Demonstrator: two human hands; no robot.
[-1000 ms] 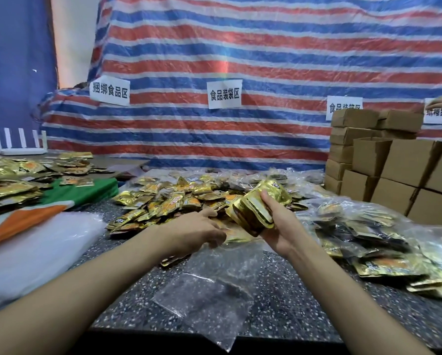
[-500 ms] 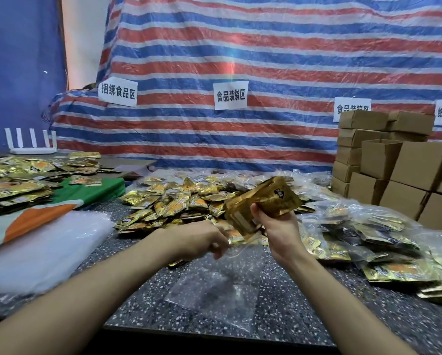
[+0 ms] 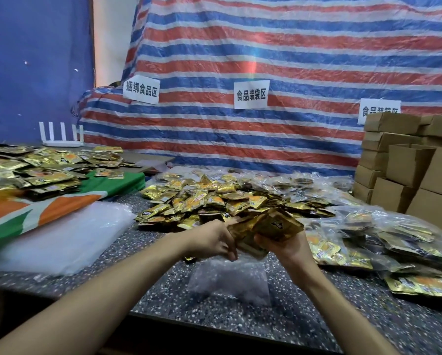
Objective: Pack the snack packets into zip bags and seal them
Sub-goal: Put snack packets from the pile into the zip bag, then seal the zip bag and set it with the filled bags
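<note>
While the left hand keeps its curled fingers pinched at the mouth of the clear zip bag, which lies flat on the speckled table, the head view shows the right hand gripping a stack of gold snack packets. A second ago that stack stood higher and apart. Now it is tipped, its lower end touching the left hand at the bag's opening. Insertion looks to be starting; sealing remains. A loose pile of packets lies just behind.
</note>
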